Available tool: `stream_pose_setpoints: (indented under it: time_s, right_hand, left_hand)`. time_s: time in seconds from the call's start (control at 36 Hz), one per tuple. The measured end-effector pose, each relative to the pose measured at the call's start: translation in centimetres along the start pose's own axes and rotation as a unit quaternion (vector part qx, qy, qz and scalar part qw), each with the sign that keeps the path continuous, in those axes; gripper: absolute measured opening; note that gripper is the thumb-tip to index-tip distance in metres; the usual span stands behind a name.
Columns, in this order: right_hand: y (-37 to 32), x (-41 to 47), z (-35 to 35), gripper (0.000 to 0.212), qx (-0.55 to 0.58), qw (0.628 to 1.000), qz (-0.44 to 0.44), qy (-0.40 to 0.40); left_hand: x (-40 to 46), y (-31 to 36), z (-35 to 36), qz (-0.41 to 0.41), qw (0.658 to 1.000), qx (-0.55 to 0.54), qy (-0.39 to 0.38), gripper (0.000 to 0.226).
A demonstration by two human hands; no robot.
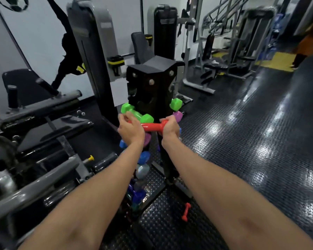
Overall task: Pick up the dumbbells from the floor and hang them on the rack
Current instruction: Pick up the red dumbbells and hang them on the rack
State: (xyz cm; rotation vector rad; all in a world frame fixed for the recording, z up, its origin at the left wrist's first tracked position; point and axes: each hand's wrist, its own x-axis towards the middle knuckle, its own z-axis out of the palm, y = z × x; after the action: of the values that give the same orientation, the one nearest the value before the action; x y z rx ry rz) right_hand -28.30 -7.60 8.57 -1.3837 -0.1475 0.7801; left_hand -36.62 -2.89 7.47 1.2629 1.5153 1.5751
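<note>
A black upright dumbbell rack [150, 91] stands in front of me. Both hands hold a red dumbbell [153, 127] level against it: my left hand [130, 129] grips its left end, my right hand [170, 129] grips its right end. Just above it a green dumbbell [136, 114] hangs on the rack, and another green one [176, 104] sits on the rack's right side. Purple [178, 115], blue [143, 157] and grey [142, 171] dumbbells fill lower tiers, partly hidden by my arms. A small red dumbbell [186, 212] lies on the floor to the rack's lower right.
A grey and black weight machine [43, 134] crowds the left side, its tall stack [92, 51] behind the rack. More machines [215, 56] line the back wall. Black studded rubber floor [260, 141] stretches to the right. A person in orange [307, 44] stands far right.
</note>
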Motion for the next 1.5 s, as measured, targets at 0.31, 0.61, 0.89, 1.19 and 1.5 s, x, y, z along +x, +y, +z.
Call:
stream_pose_setpoints:
  time_s: [0.31, 0.61, 0.89, 1.19, 1.5]
  right_hand:
    - [-6.4, -1.6, 7.2, 0.064, 0.064, 0.993, -0.082, 0.06]
    - [-5.5, 0.6, 10.5, 0.068, 0.032, 0.997, -0.058, 0.037]
    - [-4.6, 2.5, 14.0, 0.061, 0.02, 0.988, -0.1, 0.114]
    - [-3.6, 4.8, 14.2, 0.054, 0.075, 0.973, -0.077, 0.203]
    - [-3.3, 5.3, 13.9, 0.045, 0.041, 0.976, -0.103, 0.189]
  left_hand:
    - [9.4, 8.2, 0.2, -0.075, 0.972, -0.145, -0.168, 0.053]
    - [14.3, 6.2, 3.1, -0.129, 0.966, -0.162, -0.157, 0.036]
    - [16.4, 2.9, 5.8, -0.206, 0.938, -0.214, -0.182, 0.051]
    - [17.6, 3.9, 8.1, -0.215, 0.916, -0.151, -0.302, 0.09]
    - [17.9, 2.9, 8.5, -0.113, 0.924, -0.051, -0.361, 0.111]
